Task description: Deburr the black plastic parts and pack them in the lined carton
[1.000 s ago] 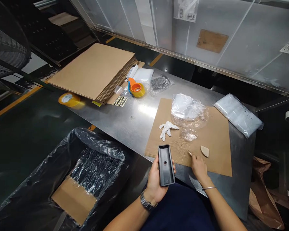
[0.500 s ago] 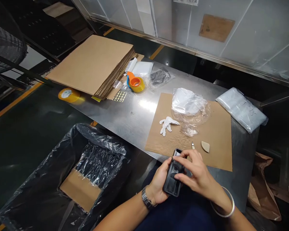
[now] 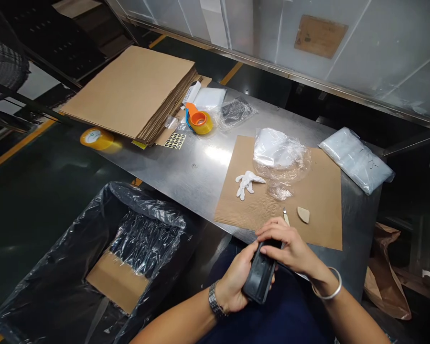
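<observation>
A black, oblong plastic part [image 3: 260,281] is held over my lap, in front of the table's near edge. My left hand [image 3: 234,282] is closed around its left side, with fingertips showing on the right. The fingers and thumb of my right hand [image 3: 290,246] grip its upper end, covering that part. Just beyond the right hand, a small knife [image 3: 285,218] with a pale handle lies on a cardboard sheet [image 3: 322,191]. A cream wedge-shaped piece [image 3: 303,215], a white glove [image 3: 249,183] and clear plastic bags [image 3: 277,153] rest on the same sheet.
Stacked cardboard [image 3: 129,91] covers the metal table's left end, with an orange tape dispenser [image 3: 199,120], tape roll [image 3: 96,138] and sticker sheet [image 3: 175,141] near it. A plastic-wrapped pack [image 3: 356,160] lies right. A bin lined with black plastic [image 3: 46,272] stands at lower left.
The part now shows a smoother, closed-looking face instead of its open hollow. My right hand has moved from over its middle to gripping its upper end. The view has shifted slightly.
</observation>
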Tool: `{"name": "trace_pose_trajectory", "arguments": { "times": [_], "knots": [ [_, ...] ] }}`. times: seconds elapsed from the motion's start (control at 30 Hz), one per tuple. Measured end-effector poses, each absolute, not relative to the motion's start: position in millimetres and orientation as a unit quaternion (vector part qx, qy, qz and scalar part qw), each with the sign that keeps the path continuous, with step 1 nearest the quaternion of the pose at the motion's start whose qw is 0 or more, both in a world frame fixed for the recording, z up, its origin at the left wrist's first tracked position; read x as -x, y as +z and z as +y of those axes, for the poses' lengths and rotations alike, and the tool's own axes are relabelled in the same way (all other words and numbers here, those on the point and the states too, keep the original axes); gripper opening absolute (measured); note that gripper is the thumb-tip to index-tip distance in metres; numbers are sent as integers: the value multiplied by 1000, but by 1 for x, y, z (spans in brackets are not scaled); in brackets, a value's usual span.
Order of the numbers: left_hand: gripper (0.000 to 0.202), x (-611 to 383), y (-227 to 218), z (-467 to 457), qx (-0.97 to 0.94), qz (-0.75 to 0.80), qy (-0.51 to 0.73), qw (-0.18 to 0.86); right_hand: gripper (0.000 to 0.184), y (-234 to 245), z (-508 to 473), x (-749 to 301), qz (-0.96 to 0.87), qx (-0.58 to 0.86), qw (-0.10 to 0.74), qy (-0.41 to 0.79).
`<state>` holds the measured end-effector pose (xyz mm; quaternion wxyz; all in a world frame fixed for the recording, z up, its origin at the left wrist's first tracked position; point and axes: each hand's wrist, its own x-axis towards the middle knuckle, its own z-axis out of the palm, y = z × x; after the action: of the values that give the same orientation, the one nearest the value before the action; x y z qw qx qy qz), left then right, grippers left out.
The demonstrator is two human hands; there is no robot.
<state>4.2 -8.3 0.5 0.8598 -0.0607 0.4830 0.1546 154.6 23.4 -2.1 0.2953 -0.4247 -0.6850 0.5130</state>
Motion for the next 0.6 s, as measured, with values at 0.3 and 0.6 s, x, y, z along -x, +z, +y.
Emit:
{"name": "trace_pose_trajectory", "arguments": {
  "times": [0.3,0.6],
  "knots": [
    [55,-3,6,-7,51,471,118,873,18,-6,29,-169,-652,437,313,534],
    [53,-2,6,-8,55,469,107,875,25,-3,29,-176,-678,412,305,527]
  ]
}}
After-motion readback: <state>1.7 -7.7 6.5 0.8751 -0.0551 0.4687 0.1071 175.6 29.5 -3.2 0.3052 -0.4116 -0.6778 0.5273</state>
